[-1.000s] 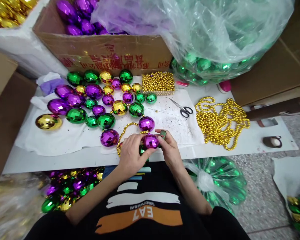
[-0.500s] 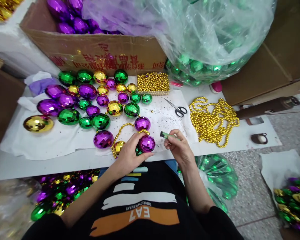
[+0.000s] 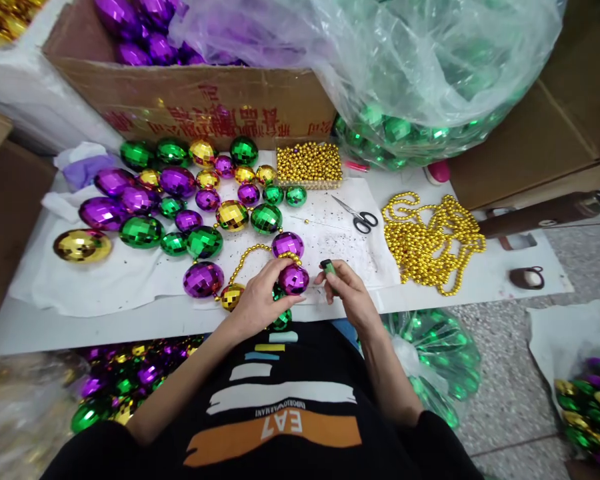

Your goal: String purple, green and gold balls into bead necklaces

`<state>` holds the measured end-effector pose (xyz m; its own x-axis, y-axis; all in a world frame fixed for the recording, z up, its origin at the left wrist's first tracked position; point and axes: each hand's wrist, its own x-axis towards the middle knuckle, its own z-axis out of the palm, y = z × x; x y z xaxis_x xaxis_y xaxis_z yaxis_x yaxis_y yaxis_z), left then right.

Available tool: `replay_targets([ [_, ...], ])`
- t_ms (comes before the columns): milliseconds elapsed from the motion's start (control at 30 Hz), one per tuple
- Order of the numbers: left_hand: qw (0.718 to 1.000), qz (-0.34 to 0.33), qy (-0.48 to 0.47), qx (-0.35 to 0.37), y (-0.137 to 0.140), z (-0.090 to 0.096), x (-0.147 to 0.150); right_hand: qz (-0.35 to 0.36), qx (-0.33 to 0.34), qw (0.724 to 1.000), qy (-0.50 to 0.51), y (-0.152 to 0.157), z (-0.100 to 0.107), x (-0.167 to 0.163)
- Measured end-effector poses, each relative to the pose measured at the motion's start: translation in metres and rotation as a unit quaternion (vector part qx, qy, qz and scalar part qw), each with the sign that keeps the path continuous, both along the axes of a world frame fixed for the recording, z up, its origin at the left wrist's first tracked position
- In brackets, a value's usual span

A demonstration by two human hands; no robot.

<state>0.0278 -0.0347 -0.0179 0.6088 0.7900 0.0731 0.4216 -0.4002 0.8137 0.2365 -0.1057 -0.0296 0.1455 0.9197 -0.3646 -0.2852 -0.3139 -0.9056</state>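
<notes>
My left hand (image 3: 258, 301) is closed on a shiny purple faceted bead (image 3: 294, 280) at the front of the table. Part of a green faceted bead (image 3: 282, 320) hangs just below, over the table's edge. A string of small gold beads (image 3: 250, 253) loops beside this hand, between larger purple and gold beads. To the right, my right hand (image 3: 347, 291) grips a green lighter with a black top (image 3: 328, 267), held nearly upright. A short gap separates the lighter from the purple bead. No flame can be made out.
Many faceted beads (image 3: 141, 231) lie on a white cloth, left of centre. Behind are a box of small gold beads (image 3: 310, 163) and a cardboard box (image 3: 190, 100). Scissors (image 3: 360, 219) and piled gold bead strands (image 3: 425, 247) lie to the right, near a dark bottle (image 3: 545, 215).
The right hand has tipped the lighter from nearly level to more upright. More of the green bead below my left hand shows now. The left hand keeps its hold.
</notes>
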Motion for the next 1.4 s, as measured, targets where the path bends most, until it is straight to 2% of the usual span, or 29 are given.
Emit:
replay_targets([
  [100,1.000,-0.004,0.000,-0.007,0.001,-0.002,-0.002,-0.011,0.003,0.999,-0.042,0.001,0.000,0.001],
  [333,1.000,-0.013,0.001,-0.013,0.003,-0.004,-0.005,0.022,-0.005,1.000,0.009,-0.003,0.007,-0.002],
  [633,1.000,-0.017,0.004,-0.011,0.002,-0.002,-0.004,0.028,0.009,1.000,-0.001,0.000,0.009,-0.006],
  [800,1.000,-0.021,0.008,-0.011,0.002,0.001,-0.003,-0.002,0.009,0.994,-0.106,0.006,0.001,-0.004],
  [900,1.000,-0.023,0.010,-0.011,0.002,0.001,-0.003,0.006,0.028,0.985,-0.169,0.010,0.002,-0.003],
  [1133,0.999,-0.037,0.013,-0.020,0.002,0.002,-0.003,0.013,0.031,0.984,-0.174,0.016,0.017,-0.009],
  [1267,0.999,-0.035,0.009,-0.024,0.002,0.002,-0.003,-0.018,0.052,0.983,-0.173,0.016,0.014,-0.012],
  [1400,0.999,-0.033,0.009,-0.024,0.002,0.002,-0.003,-0.008,0.070,0.977,-0.203,0.014,0.013,-0.014],
])
